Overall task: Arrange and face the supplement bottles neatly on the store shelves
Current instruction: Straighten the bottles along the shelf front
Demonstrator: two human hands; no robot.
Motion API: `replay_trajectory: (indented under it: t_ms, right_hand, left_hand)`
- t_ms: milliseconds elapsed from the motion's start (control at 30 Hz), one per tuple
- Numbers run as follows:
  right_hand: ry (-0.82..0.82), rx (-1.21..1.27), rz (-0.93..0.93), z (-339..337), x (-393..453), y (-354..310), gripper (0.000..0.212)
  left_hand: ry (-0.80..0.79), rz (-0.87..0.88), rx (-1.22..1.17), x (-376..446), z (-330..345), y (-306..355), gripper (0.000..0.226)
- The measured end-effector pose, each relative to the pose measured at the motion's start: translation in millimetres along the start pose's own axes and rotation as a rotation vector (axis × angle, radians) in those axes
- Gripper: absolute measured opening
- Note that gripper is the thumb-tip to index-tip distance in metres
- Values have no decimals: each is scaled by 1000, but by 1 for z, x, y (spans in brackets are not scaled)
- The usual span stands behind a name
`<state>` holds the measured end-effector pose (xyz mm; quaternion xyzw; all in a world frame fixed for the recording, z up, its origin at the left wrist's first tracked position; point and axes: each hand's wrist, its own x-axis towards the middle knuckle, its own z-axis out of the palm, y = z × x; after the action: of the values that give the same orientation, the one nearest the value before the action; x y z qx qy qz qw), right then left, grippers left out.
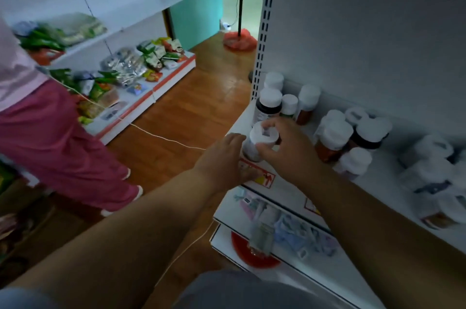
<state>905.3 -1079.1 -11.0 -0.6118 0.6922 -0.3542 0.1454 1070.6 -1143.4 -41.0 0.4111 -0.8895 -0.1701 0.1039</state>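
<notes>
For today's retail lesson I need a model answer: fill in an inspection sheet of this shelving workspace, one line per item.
Surface: white shelf, front edge bearing red-and-yellow tags.
Job's things: white-capped bottle held at the front edge; capped bottles behind and in a loose cluster to the right.
Clutter: packets on the lower shelf.
Grippers: left hand and right hand both on the bottle.
Cables: white cord across the wooden floor.
Surroundings: snack shelves opposite; bystander in pink trousers; fan stand.
</notes>
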Motion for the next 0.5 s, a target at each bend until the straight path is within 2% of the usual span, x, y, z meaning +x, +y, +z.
replay_trajectory:
  t_ms: [167,367,500]
  right_hand:
    - [-68,-81,-49,21,16,7,41]
    - [-35,-140,-9,28,14,7,45]
    - [-41,-161,40,30,15,1,45]
  left_hand:
    - [51,68,-12,14,16,-13,78]
    - [122,156,55,25,26,-20,72]
    - [108,218,70,27,21,-23,71]
